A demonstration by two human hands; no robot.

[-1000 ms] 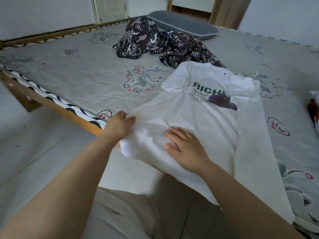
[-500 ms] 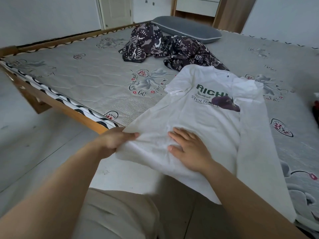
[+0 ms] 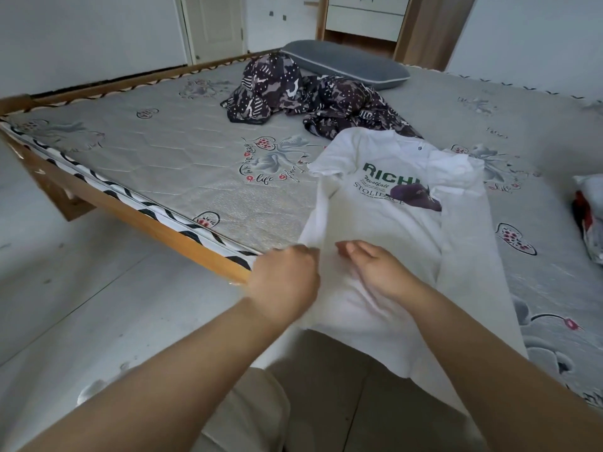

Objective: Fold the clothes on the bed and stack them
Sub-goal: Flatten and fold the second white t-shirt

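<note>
The white printed T-shirt lies face up at the bed's near edge, hem overhanging at 6 o'clock. The left hand pinches its left side edge, apparently to fold it inward; the right hand, fingers relaxed, rests on the cloth as an anchor. The dark patterned garment waits at 12 o'clock

Bare mattress left of patterned clothes

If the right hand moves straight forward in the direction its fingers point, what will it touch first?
Probably only more of the white shirt beneath the right hand; the fingers point up-left toward its left edge, then bare mattress.
</note>
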